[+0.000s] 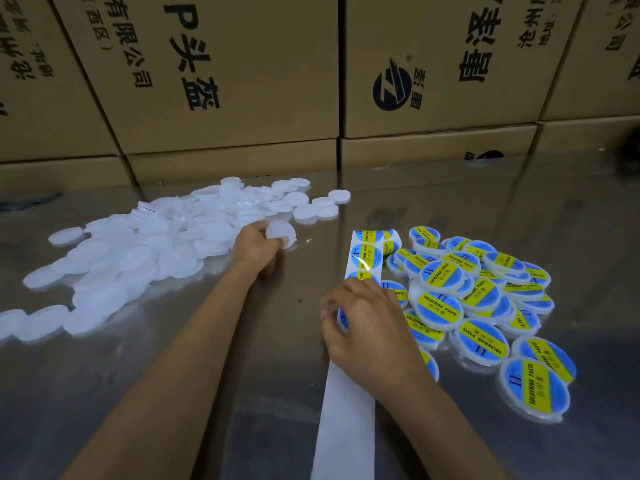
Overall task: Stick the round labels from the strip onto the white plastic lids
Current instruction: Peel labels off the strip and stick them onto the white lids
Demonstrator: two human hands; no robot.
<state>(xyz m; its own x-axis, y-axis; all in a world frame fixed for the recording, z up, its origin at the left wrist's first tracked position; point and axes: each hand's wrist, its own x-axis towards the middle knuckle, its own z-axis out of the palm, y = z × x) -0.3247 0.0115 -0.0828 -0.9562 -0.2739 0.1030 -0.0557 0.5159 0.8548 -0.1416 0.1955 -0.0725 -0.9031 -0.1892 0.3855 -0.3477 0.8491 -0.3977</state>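
On the shiny surface (242, 341), two hands get one more lid ready.

Far left, the left hand (254, 247) curls its grip round one plain white lid (281, 233), lifted at the edge of the big pile of plain lids (156, 237), ready for a sticker. Near the middle, the right hand (363, 323) pinches a round label (343, 317) at the label strip (363, 261); bare backing trails near. Finished labelled lids (485, 299) sit apart on the right, so nothing gets mixed.
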